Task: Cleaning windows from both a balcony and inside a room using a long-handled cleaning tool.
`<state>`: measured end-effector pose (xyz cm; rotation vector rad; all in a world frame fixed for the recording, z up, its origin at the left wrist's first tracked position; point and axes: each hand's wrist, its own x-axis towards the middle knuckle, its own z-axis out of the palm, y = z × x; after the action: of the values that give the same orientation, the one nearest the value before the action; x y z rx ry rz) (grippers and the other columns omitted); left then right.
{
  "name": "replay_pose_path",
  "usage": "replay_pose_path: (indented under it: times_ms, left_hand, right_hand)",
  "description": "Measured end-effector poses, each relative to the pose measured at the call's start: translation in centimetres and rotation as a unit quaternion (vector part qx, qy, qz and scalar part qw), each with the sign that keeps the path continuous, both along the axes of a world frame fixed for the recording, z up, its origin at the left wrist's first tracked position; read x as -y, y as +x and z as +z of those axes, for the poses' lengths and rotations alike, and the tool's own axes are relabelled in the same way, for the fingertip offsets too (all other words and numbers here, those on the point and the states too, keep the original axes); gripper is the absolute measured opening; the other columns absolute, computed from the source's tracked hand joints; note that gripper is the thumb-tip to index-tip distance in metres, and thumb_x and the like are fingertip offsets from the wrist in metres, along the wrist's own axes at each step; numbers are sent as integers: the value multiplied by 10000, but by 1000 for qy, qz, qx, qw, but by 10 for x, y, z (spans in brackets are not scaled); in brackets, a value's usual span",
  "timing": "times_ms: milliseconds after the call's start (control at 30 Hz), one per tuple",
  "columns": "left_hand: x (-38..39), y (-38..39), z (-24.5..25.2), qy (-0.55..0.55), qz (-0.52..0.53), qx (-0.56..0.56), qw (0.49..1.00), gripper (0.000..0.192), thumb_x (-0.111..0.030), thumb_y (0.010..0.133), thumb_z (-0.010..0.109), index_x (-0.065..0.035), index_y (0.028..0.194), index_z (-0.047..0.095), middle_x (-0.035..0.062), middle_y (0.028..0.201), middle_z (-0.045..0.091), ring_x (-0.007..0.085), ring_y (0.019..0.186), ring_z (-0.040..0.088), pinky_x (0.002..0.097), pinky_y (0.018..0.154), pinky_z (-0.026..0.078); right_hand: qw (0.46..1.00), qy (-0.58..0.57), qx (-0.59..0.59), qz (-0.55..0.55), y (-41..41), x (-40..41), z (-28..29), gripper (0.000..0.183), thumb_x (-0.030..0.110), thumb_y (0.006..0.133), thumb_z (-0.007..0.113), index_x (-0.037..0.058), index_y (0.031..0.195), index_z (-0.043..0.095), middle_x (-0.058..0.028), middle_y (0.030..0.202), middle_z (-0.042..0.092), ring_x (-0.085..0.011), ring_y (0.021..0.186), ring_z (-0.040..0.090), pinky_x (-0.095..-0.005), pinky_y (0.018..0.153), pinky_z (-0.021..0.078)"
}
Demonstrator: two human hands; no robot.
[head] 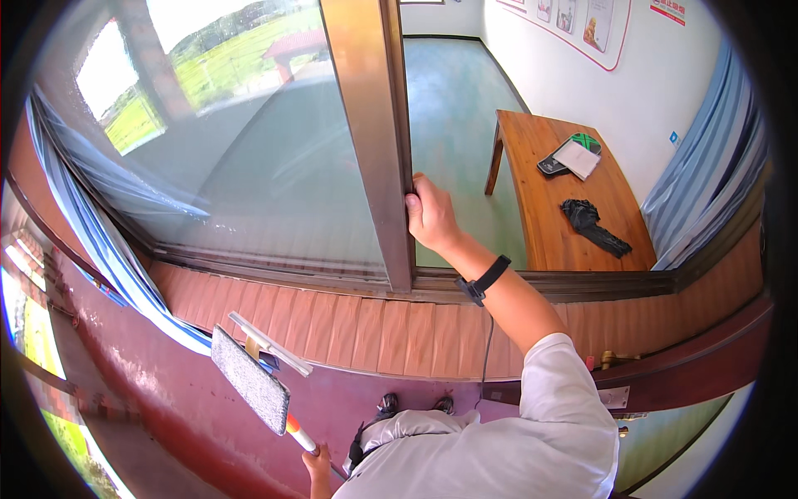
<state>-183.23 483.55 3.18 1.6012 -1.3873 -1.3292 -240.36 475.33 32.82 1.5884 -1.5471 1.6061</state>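
My right hand (430, 212) grips the edge of the sliding window's metal frame (389, 187), thumb on the near side, with a black band on the wrist. Low in the view, my left hand (317, 460) is closed around the pole of a window squeegee (302, 436). The tool's head has a grey fabric scrubbing pad (252, 380) on one side and a pale squeegee blade (271, 344) on the other. It is held over the reddish floor, left of my feet. Left of the frame, the window glass (280, 168) shows drops and streaks near its lower part.
A tiled sill (336, 324) runs below the window. Blue curtains hang at the left (106, 249) and right (692, 156). Through the opening stands a wooden table (536, 206) bearing a black cloth item (592, 227) and papers (578, 158). A door with a brass handle (608, 358) is at right.
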Motion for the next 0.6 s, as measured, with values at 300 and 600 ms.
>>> replay_pose_path:
  times_ms: [300,600]
  left_hand:
    - [-36,-7,1,-67,-25,78,994,350,-84,827,647,-39,569,415,20,514,478,101,446,451,291,422,357]
    - [-49,13,-21,-46,47,30,997,322,-89,810,657,-63,566,450,23,461,464,102,403,451,271,400,355]
  right_hand:
    - [998,-19,-53,2,-8,-7,6,142,116,898,535,0,871,458,-181,749,501,-390,628,500,-433,555,422]
    - [998,5,60,-4,8,-26,8,348,231,925,554,-23,1111,407,-211,894,598,-387,771,607,-403,675,491]
